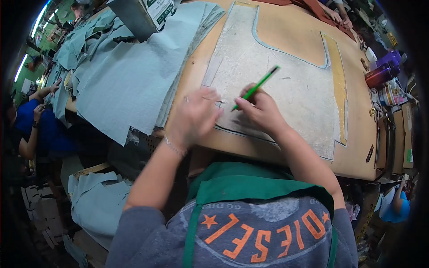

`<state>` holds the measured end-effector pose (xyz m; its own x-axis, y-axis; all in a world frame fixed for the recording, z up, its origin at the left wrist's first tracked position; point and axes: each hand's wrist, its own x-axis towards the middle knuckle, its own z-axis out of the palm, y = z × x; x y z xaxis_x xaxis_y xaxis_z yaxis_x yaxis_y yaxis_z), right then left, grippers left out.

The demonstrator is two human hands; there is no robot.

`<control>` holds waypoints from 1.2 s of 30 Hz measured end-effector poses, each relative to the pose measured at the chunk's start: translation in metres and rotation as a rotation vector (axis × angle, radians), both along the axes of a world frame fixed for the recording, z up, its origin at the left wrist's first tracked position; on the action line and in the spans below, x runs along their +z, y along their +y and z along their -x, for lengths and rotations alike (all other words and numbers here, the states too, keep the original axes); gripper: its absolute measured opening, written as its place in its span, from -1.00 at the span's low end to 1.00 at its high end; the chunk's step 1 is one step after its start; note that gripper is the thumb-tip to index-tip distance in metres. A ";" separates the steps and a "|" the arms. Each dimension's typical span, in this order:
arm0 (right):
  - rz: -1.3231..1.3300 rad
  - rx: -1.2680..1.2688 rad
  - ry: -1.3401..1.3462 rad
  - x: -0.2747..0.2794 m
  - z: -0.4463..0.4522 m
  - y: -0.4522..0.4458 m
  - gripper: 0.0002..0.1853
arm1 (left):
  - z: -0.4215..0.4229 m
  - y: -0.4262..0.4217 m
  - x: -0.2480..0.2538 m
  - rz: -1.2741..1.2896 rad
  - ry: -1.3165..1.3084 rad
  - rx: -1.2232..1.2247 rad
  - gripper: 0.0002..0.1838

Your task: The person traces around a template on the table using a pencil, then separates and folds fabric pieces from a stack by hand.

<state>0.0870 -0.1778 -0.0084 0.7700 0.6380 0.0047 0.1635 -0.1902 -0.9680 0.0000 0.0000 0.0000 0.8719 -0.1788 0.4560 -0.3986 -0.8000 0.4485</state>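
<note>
Nearest to me is the green apron over the wearer's grey shirt. From the left, pale blue-green sheets lie in a broad, layered stack, a metal tin standing on top. Next comes the left hand, over the near-left part of the pale panel; it is a blur, and I can't tell whether its grip is empty or closed on something small. The panel lies flat on the worktop. The right hand has its grip closed round a green pencil, slanted, its lower end close to the panel's surface.

As for how far things have got, the panel already has its shape: a blue border follows the deep curve at its far side, a dark line runs by its near edge, and a yellow strip lies down its right side. Small marks show on its face. How much is left, I can't judge from here.
</note>
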 end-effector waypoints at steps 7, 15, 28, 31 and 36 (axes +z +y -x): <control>0.082 -0.090 0.010 -0.017 -0.006 0.043 -0.87 | 0.049 -0.049 -0.036 -0.234 -0.003 -0.013 -0.55; 0.223 -0.057 -0.154 -0.002 0.011 0.049 -0.83 | 0.048 -0.052 -0.057 -0.252 -0.002 0.081 -0.47; 0.218 0.097 -0.169 -0.006 0.014 0.046 -0.78 | 0.048 -0.053 -0.057 -0.210 0.082 0.069 -0.48; 0.252 0.013 -0.145 -0.001 0.004 0.047 -0.78 | 0.045 -0.056 -0.053 -0.243 0.009 0.134 -0.50; 0.252 0.184 -0.168 -0.003 0.018 0.045 -0.81 | 0.046 -0.052 -0.054 -0.206 0.097 0.054 -0.45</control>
